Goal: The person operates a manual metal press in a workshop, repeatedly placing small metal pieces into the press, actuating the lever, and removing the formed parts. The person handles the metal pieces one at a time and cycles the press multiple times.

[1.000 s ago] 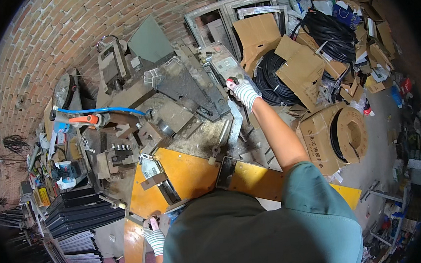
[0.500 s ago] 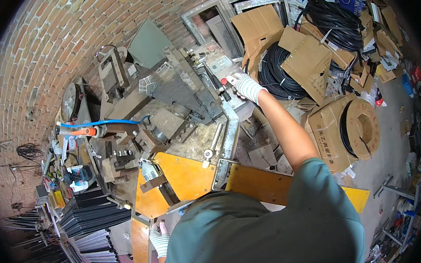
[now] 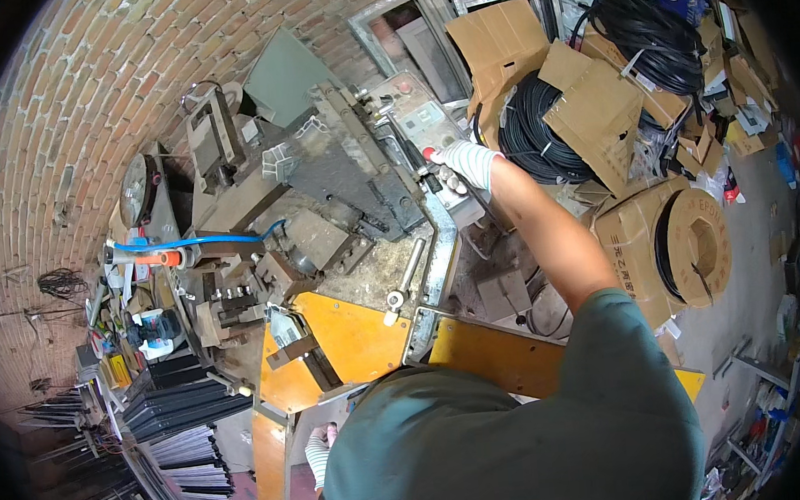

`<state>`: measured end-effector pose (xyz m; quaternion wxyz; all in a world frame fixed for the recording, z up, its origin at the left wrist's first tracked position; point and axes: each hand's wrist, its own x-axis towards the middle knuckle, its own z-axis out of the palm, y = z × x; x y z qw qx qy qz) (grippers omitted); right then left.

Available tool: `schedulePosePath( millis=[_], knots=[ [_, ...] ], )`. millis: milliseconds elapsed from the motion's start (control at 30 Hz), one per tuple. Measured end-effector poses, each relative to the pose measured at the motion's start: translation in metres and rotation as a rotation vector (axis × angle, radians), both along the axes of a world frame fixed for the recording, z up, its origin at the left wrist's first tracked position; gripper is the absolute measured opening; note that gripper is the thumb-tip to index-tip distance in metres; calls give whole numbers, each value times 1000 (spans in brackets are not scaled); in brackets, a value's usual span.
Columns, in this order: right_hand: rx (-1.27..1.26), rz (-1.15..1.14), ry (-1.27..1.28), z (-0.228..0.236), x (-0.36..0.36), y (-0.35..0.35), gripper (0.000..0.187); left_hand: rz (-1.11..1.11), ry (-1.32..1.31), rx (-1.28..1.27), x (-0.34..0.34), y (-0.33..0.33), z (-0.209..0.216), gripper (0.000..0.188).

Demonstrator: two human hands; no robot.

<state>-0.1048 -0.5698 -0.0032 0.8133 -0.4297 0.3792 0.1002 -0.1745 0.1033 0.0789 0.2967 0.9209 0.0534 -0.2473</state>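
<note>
My right hand (image 3: 467, 166), in a striped white glove, is at the edge of a grey control box (image 3: 419, 109) on the machine. Its thumb side is against a red push button (image 3: 429, 154), and the fingers curl over the box's near edge. My left hand (image 3: 319, 450), also gloved, hangs low beside my body, next to an orange strip (image 3: 270, 458). My shirt hides much of it, and only a few fingertips show. Between the two hands lies the machine, with an orange plate (image 3: 360, 333), a clamp lever (image 3: 406, 280) and a blue air hose (image 3: 197, 240).
Cardboard boxes (image 3: 611, 125) and black tubing coils (image 3: 541, 126) crowd the right side, near a cardboard reel (image 3: 696, 245). Dark profiles (image 3: 177, 399) are stacked at lower left. Behind the machine are a brick wall (image 3: 125, 93) and window frames (image 3: 439, 31).
My left hand has shifted right and lower, further behind my shirt. My right hand stays at the red button. The whole view has shifted slightly.
</note>
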Motion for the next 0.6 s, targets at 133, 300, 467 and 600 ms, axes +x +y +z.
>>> schedulePosePath(
  millis=[133,300,467,600],
  knots=[
    [-269,62,31,-7,5,3,29,-120,-45,137,2,-2,0,26],
    [-304,118,12,-17,1,4,40,-87,-53,99,0,4,-4,25],
    [-965,195,-157,-27,-8,22,37,-80,-17,150,-3,6,-2,24],
    [-1157,-55,-285,-34,-19,45,26,-33,22,89,-9,1,0,24]
  ],
)
